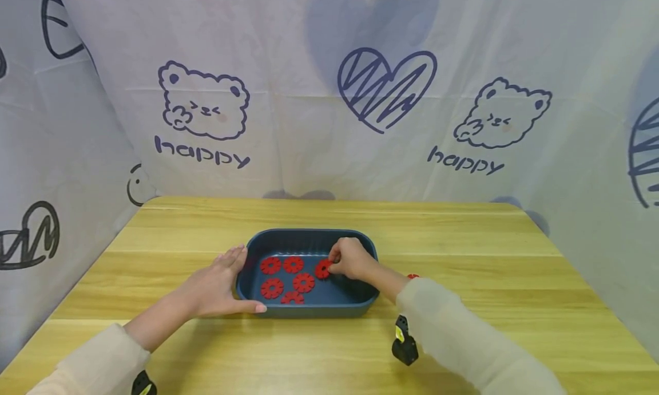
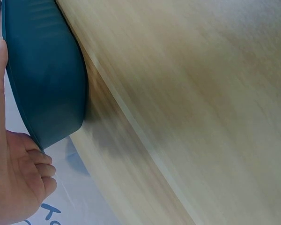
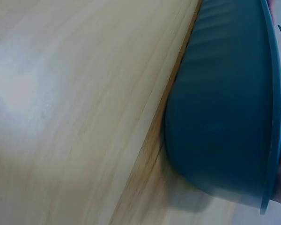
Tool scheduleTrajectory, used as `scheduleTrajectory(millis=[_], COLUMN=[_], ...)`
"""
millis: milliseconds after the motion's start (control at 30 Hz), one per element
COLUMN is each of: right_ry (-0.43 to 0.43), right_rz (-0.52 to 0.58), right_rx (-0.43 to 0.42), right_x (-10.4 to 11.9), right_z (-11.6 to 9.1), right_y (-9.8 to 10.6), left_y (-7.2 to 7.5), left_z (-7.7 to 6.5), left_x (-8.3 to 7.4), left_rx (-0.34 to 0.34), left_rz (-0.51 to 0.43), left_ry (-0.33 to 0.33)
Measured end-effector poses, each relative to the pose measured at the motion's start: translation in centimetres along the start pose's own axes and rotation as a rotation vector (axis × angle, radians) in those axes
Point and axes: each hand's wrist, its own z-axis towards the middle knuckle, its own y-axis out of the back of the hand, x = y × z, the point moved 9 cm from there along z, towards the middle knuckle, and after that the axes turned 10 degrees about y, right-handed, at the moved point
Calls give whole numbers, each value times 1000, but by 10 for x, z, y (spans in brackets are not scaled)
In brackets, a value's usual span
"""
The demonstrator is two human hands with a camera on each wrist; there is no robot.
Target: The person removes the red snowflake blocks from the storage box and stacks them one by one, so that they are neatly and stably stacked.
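Note:
A dark blue rectangular tray (image 1: 319,311) with rounded corners stands on the table. Several red notched discs (image 1: 272,288), interlocking-disc toys, lie flat on its floor. My right hand (image 1: 355,260) reaches inside at the right and pinches another red disc (image 1: 322,268) between thumb and fingers, low over the tray floor. With my left hand (image 1: 218,286) I hold the tray's left end, thumb along the front rim and fingers at the left side. In the left wrist view the left hand (image 2: 21,180) has its fingers bent at the tray's rim. The tray wall hides most of the right hand in the right wrist view.
One more red disc (image 1: 413,276) lies right of the tray, partly covered by my right forearm. The wooden table (image 1: 448,229) ends at a white cloth (image 1: 298,137) printed with bears and hearts behind and at both sides. Black wrist devices (image 1: 404,343) hang below both sleeves.

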Motion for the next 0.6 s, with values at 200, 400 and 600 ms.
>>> scheduleTrajectory(millis=[200,400,600], right_ry=[68,131,139], right_rz=[-34,-62,-57], right_rx=[-9,-20,-20], right_x=[7,14,14], right_z=[-4,-8,-13], right_y=[7,15,22], left_y=[0,0,1], left_z=[0,1,1], left_x=[0,-1,-1], left_rx=[11,16,17], left_rz=[-1,2,7], left_ry=[3,0,-1])
